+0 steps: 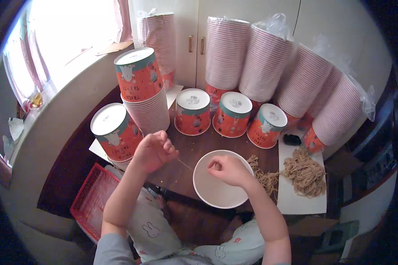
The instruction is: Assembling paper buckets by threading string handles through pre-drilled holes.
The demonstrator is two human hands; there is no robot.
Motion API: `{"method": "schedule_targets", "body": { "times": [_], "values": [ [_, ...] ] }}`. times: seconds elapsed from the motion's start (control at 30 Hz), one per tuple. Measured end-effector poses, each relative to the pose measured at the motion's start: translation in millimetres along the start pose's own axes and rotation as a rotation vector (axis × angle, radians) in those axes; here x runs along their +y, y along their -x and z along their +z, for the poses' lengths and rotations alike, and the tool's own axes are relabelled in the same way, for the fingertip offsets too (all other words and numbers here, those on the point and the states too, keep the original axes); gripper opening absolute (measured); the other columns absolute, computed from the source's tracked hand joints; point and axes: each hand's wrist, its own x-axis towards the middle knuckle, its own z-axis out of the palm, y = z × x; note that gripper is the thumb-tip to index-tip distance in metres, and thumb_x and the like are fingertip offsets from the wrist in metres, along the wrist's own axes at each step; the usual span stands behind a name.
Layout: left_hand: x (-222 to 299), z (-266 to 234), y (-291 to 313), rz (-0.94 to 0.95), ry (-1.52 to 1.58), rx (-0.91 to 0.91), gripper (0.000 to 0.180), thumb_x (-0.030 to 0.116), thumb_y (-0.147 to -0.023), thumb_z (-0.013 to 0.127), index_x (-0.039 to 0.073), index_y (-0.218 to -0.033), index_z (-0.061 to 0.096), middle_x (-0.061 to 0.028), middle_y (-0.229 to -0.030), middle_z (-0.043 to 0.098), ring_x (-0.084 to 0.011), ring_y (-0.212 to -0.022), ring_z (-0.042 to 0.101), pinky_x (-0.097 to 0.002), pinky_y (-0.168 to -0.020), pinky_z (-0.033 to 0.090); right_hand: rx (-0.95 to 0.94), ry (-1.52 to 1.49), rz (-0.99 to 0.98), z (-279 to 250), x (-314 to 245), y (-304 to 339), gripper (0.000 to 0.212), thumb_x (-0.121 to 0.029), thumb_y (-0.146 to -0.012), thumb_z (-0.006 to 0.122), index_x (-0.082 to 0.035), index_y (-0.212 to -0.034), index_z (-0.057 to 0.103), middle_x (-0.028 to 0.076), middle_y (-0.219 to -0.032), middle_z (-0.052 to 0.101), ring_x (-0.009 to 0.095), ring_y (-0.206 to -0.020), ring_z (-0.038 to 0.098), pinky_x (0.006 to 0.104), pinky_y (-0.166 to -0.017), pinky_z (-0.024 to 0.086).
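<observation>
A white-lined paper bucket [221,194] stands mouth up at the table's near edge, in front of me. Over its mouth, my right hand [229,170] is closed with thumb and fingertips pinched together. My left hand [154,152] is raised to the left of the bucket, its fingers curled and closed. A thin tan string [185,164] stretches from the left fingers down across the bucket's rim toward the right fingertips; its far end is hard to see against the white inside. To the right lie a small tangle of twine [266,179] and a larger heap of twine [304,172].
Upside-down orange buckets [192,117] stand across the brown table [174,176]. A tall bucket stack [146,110] rises at left; plastic-wrapped stacks [225,53] line the cabinet. White card [296,205] lies under the large heap. A red basket [93,198] sits low at left.
</observation>
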Motion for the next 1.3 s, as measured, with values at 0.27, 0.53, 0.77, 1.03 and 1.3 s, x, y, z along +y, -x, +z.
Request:
{"method": "schedule_targets", "body": {
  "times": [0.27, 0.53, 0.77, 1.03, 1.3],
  "values": [
    [-39.5, 26.5, -9.1, -0.156, -0.924, 0.069, 0.021, 0.009, -0.079, 0.057, -0.002, -0.096, 0.056, -0.0016, -0.082, 0.057, -0.0047, -0.074, 0.051, -0.0185, -0.066, 0.043, -0.027, -0.703, -0.028, -13.8, -12.3, 3.4, 0.009, -0.008, -0.085, 0.047, -0.006, -0.094, 0.049, -0.001, -0.079, 0.050, 0.006, -0.060, 0.046, 0.0198, -0.054, 0.039],
    [-54.7, 30.6, -7.8, -0.118, -1.151, -0.008, 0.020, 0.011, -0.076, 0.062, -0.003, -0.090, 0.060, -0.0049, -0.078, 0.061, -0.0087, -0.074, 0.056, -0.0232, -0.068, 0.046, 0.179, -0.890, -0.274, -27.5, -25.6, 13.4, 0.013, -0.001, -0.086, 0.042, -0.004, -0.093, 0.053, 0.000, -0.078, 0.051, 0.003, -0.064, 0.041, 0.0180, -0.058, 0.037],
    [-57.1, 30.1, -6.8, -0.093, -1.323, -0.005, 0.018, 0.013, -0.077, 0.060, -0.003, -0.086, 0.061, -0.0095, -0.078, 0.062, -0.0127, -0.075, 0.059, -0.0259, -0.069, 0.047, 0.187, -0.835, -0.225, -32.2, -19.7, 13.7, 0.014, 0.000, -0.084, 0.045, -0.003, -0.094, 0.054, 0.001, -0.080, 0.053, 0.006, -0.064, 0.048, 0.0202, -0.058, 0.040],
    [-53.6, 17.5, -6.7, -0.094, -1.363, 0.027, 0.017, 0.012, -0.077, 0.059, -0.003, -0.085, 0.062, -0.0094, -0.079, 0.063, -0.0132, -0.074, 0.059, -0.0259, -0.070, 0.047, 0.370, -0.540, -0.065, -62.9, -0.6, 22.0, 0.012, -0.008, -0.081, 0.055, -0.004, -0.092, 0.055, -0.003, -0.073, 0.053, 0.004, -0.061, 0.046, 0.0200, -0.054, 0.039],
    [-52.2, 15.8, -5.0, -0.113, -1.290, 0.039, 0.016, 0.012, -0.078, 0.058, -0.003, -0.084, 0.061, -0.0051, -0.076, 0.061, -0.0088, -0.072, 0.056, -0.0238, -0.068, 0.046, 0.700, -0.945, -0.119, -95.4, 15.4, 33.7, 0.008, -0.012, -0.086, 0.050, -0.009, -0.092, 0.054, -0.009, -0.063, 0.039, -0.002, -0.044, 0.029, 0.0149, -0.037, 0.021]
  ]
}}
